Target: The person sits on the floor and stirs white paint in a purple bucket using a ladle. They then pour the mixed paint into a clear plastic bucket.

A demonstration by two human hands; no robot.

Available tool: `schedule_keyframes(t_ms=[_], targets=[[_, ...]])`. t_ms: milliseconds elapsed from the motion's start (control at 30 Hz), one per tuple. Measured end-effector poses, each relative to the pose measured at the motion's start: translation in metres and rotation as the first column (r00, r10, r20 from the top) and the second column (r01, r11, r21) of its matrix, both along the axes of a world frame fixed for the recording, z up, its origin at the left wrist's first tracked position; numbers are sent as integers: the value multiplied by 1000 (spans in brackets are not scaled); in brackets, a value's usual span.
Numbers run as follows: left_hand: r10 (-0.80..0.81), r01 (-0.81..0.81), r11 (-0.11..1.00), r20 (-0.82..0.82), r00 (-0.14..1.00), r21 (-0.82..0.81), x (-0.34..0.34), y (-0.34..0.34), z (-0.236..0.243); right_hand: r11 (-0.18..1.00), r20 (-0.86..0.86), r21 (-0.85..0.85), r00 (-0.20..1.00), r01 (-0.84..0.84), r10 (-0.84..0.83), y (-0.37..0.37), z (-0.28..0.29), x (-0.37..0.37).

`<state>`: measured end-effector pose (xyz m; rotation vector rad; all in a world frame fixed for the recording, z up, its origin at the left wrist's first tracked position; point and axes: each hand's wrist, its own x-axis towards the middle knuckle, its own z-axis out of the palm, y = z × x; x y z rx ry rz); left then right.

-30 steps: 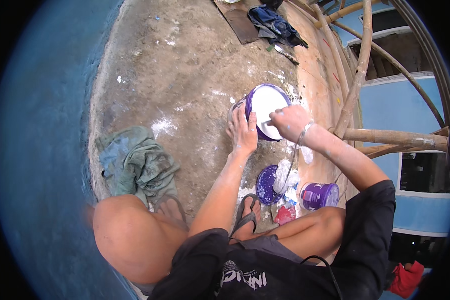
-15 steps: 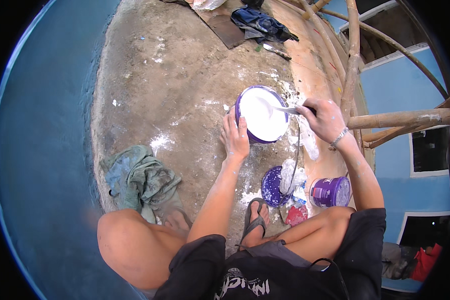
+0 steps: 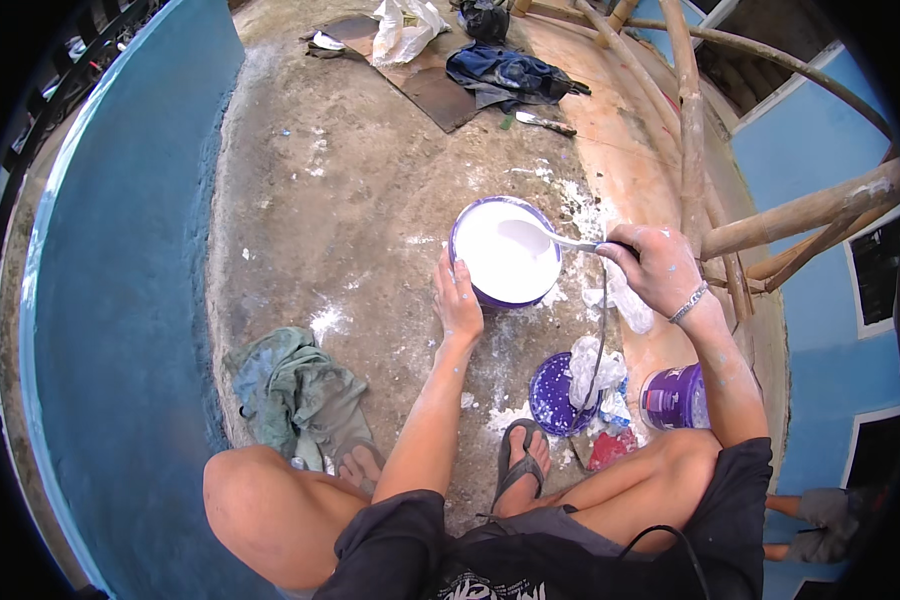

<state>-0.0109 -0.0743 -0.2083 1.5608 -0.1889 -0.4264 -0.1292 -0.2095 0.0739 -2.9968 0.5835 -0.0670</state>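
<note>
A round purple bucket (image 3: 555, 290) full of white paint (image 3: 505, 270) is in front of me, tipped slightly toward me. My left hand (image 3: 458, 295) grips its left side, the thumb up by the rim and the other fingers around the outer wall. In my right hand (image 3: 655, 262) is a spoon (image 3: 575, 243) with a dark handle, held between thumb and fingers. Its broad end is coated white and rests at the paint's surface, partly in it. Spots of paint mark both hands.
Near my right foot lie a paint-spattered purple lid (image 3: 550, 395), crumpled plastic (image 3: 588, 372) and another purple bucket (image 3: 675, 398). A green cloth (image 3: 300, 385) lies left. Bamboo poles (image 3: 800, 222) stand right; a low blue wall (image 3: 130, 300) runs left. Another person's legs (image 3: 810, 525) show lower right.
My view has tilted, so most things sit lower in the picture. The spoon's coated end shows more above the paint. Both hands keep their hold.
</note>
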Motion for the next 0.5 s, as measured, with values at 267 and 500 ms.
schedule_keyframes(t_ms=[267, 500], targets=[[44, -41, 992, 29, 999, -117, 0, -6, -4, 1000, 152, -19, 988, -20, 23, 3, 16, -16], [76, -76, 994, 1, 997, -73, 0, -8, -3, 993, 196, 96, 976, 71, -89, -2, 9, -14]])
